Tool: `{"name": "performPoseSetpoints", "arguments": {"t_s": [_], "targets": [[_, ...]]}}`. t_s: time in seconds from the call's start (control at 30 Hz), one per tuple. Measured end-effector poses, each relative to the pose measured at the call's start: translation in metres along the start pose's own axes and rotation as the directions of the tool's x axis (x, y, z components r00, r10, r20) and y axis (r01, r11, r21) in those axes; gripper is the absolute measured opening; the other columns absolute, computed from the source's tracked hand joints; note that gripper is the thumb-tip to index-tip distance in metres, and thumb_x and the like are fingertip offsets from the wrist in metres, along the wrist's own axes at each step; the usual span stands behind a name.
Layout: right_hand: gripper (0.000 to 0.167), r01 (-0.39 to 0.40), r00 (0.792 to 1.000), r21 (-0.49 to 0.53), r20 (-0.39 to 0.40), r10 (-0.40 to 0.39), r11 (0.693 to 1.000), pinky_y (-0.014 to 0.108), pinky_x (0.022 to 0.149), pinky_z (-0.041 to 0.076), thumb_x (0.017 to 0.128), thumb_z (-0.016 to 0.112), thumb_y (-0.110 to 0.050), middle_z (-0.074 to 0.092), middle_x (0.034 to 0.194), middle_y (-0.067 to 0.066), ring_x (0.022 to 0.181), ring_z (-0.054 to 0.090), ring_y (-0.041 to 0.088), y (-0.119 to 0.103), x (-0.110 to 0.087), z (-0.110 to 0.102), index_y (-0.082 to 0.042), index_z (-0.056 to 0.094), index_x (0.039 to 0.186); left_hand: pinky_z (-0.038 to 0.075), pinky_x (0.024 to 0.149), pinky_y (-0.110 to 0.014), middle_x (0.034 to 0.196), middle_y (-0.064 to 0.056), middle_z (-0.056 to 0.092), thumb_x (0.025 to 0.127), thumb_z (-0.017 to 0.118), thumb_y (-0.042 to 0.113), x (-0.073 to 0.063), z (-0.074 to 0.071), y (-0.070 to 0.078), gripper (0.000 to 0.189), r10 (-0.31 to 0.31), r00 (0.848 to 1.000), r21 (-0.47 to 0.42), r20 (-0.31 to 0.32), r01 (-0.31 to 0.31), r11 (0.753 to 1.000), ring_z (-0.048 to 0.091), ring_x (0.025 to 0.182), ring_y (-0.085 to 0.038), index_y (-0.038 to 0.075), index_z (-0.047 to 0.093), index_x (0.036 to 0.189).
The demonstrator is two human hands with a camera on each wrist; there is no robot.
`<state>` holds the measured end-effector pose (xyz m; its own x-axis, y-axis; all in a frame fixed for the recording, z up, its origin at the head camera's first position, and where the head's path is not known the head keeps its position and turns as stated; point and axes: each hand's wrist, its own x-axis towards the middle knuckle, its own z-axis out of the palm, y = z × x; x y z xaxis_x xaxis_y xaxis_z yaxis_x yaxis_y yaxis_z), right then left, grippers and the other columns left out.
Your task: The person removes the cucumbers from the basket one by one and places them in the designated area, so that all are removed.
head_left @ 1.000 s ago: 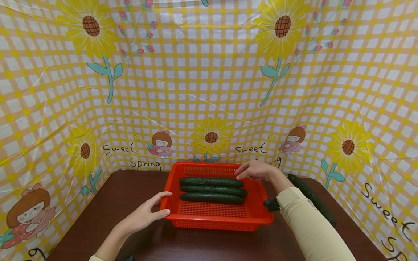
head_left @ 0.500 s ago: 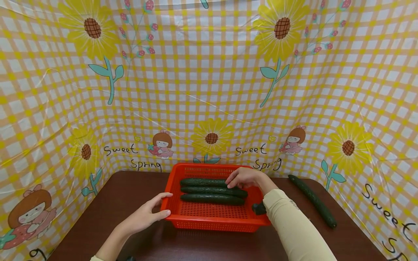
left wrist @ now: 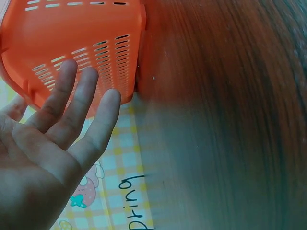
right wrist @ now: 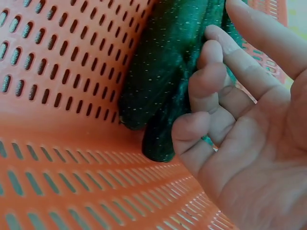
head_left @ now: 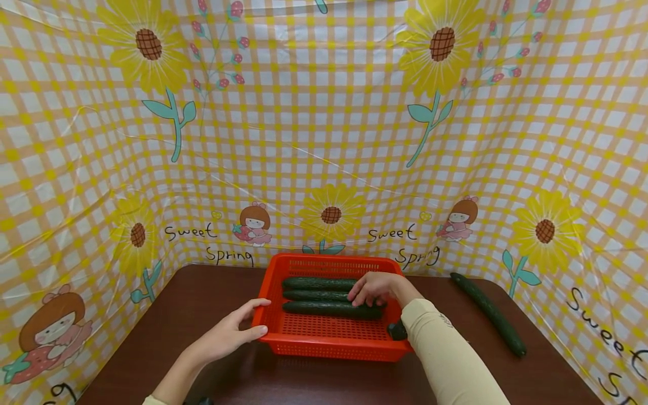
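Observation:
Three dark green cucumbers lie side by side across a red slotted plastic basket [head_left: 344, 340]: a back cucumber [head_left: 316, 283], a middle cucumber [head_left: 315, 295] and a front cucumber [head_left: 324, 307]. Over their right ends is my right hand [head_left: 373, 288], its loosely bent fingers touching the cucumbers. In the right wrist view the thumb of my right hand [right wrist: 254, 129] stays apart, and two cucumber tips [right wrist: 144, 110] show beside the fingertips. At the basket's left rim, my left hand [head_left: 228, 332] rests with thumb and fingers spread. The left wrist view shows those fingers fairly straight against the basket wall [left wrist: 86, 28].
Another cucumber [head_left: 488, 315] lies slantwise on the dark brown table [head_left: 157, 337], right of the basket. A checked, flowered cloth [head_left: 324, 140] hangs behind and at both sides. Black wrist gear [head_left: 397, 330] sits under my right wrist.
My right hand has come down and to the left from the basket's back right, then nearer the front, over the cucumbers. My left hand stays at the rim.

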<state>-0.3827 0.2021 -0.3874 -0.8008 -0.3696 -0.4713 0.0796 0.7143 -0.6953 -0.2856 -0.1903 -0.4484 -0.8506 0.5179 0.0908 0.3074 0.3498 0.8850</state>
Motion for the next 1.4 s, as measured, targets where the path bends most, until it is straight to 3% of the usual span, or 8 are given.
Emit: {"name": "performPoseSetpoints", "arguments": {"t_s": [0.3, 0.57, 0.93, 1.2, 1.4], "targets": [[0.035, -0.017, 0.999, 0.027, 0.047, 0.015, 0.999, 0.033, 0.070, 0.041, 0.094, 0.070, -0.011, 0.071, 0.096, -0.001, 0.076, 0.056, 0.017, 0.003, 0.000, 0.002, -0.005, 0.068, 0.128, 0.046, 0.096, -0.041, 0.142, -0.017, 0.053, 0.100, 0.063, 0.031, 0.000, 0.000, 0.001, 0.059, -0.002, 1.000, -0.007, 0.002, 0.002, 1.000, 0.050, 0.127, -0.031, 0.015, 0.040, 0.151], [0.031, -0.010, 0.999, 0.008, 0.047, 0.010, 1.000, 0.036, 0.072, 0.043, 0.094, 0.069, -0.011, 0.068, 0.093, 0.000, 0.075, 0.057, 0.017, 0.002, 0.000, 0.003, -0.005, 0.069, 0.124, 0.047, 0.093, -0.034, 0.140, -0.019, 0.054, 0.100, 0.063, 0.032, 0.000, 0.000, 0.002, 0.059, 0.001, 1.000, -0.016, 0.004, -0.001, 1.000, 0.051, 0.125, -0.031, 0.014, 0.039, 0.151], [0.016, 0.011, 1.000, -0.078, 0.004, -0.010, 0.997, 0.029, 0.058, 0.037, 0.093, 0.070, -0.012, 0.070, 0.084, -0.003, 0.062, 0.049, 0.016, 0.000, 0.002, 0.012, -0.007, 0.071, 0.108, 0.046, 0.095, -0.039, 0.140, -0.016, 0.055, 0.100, 0.063, 0.028, -0.001, 0.001, 0.004, 0.057, -0.006, 1.000, 0.006, -0.007, 0.006, 1.000, 0.050, 0.128, -0.031, 0.014, 0.040, 0.151], [0.009, 0.002, 0.998, -0.094, 0.067, 0.004, 0.996, 0.029, 0.057, 0.033, 0.091, 0.071, -0.009, 0.048, 0.064, -0.001, 0.056, 0.035, 0.014, -0.001, 0.003, 0.016, -0.005, 0.065, 0.096, 0.046, 0.097, -0.042, 0.145, -0.016, 0.051, 0.099, 0.064, 0.032, -0.002, 0.000, 0.004, 0.059, -0.009, 1.000, 0.008, -0.006, 0.009, 1.000, 0.049, 0.130, -0.032, 0.015, 0.040, 0.151], [0.016, 0.026, 0.999, -0.099, 0.050, -0.021, 0.995, 0.028, 0.053, 0.032, 0.088, 0.073, -0.003, 0.042, 0.059, -0.002, 0.052, 0.032, 0.013, 0.004, 0.008, 0.016, -0.005, 0.064, 0.101, 0.045, 0.098, -0.045, 0.145, -0.015, 0.052, 0.100, 0.063, 0.030, -0.001, 0.000, 0.002, 0.057, 0.000, 1.000, 0.014, -0.010, 0.000, 1.000, 0.048, 0.130, -0.032, 0.015, 0.041, 0.150]]}}
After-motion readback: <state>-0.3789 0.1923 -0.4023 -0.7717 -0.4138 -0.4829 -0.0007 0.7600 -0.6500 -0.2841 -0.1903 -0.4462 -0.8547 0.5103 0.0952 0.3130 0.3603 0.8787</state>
